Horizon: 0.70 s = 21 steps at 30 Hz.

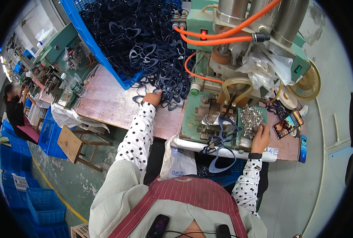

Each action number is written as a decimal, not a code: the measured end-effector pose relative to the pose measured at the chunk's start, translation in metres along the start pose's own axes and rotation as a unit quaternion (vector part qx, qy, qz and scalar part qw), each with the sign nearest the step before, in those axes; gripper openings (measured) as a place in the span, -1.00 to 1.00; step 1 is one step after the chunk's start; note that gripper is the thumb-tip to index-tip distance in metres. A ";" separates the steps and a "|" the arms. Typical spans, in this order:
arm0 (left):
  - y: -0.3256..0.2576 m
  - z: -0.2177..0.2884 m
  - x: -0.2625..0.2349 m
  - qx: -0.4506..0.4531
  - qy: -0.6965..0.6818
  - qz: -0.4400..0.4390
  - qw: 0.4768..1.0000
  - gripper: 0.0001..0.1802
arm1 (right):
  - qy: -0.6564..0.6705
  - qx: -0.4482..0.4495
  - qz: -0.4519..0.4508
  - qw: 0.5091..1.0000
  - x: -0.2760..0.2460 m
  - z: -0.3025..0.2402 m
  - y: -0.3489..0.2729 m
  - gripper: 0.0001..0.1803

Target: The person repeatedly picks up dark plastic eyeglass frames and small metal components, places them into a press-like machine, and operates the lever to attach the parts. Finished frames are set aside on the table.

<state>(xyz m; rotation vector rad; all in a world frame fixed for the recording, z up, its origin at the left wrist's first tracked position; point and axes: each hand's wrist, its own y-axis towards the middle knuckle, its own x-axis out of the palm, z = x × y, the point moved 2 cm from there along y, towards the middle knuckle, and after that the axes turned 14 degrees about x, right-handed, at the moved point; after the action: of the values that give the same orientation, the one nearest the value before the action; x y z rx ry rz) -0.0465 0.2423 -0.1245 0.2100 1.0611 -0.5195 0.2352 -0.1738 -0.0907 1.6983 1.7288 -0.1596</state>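
My left hand (152,98) reaches to the edge of a heap of dark blue glasses frames (171,84) that spills from a basket onto the table. Its fingers are closed on one of the frames. On the right, my right hand (261,139) is beside a pile of small shiny metal parts (251,120), its fingers curled together; whatever they hold is too small to make out. Between the hands, a dark glasses frame (223,163) hangs at the front of a green press machine (192,113), below its metal fixture.
A large blue basket (92,45) full of frames stands on the table. A phone (288,124) with a lit screen and a small fan (306,83) are at the right. A wooden stool (74,144), blue crates (45,205) and a seated person (15,113) are at the left.
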 end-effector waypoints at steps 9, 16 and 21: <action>-0.080 0.061 -0.024 0.341 -0.021 0.363 0.867 -0.85 | 0.164 0.029 -0.131 0.977 -0.013 -0.069 -0.002 -0.90; -0.111 0.104 -0.038 0.341 -0.063 0.326 0.880 -0.92 | 0.282 0.053 -0.294 0.912 -0.026 -0.146 -0.029 -0.81; -0.148 0.143 -0.048 0.471 -0.093 0.371 0.795 -0.70 | 0.268 0.105 -0.308 0.907 -0.012 -0.158 -0.036 -0.55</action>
<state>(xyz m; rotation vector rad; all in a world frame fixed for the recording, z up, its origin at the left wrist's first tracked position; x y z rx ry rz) -0.0278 0.0713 -0.0017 1.3776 0.3676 -0.2902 0.1399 -0.1030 0.0204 1.3456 2.7229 -0.1771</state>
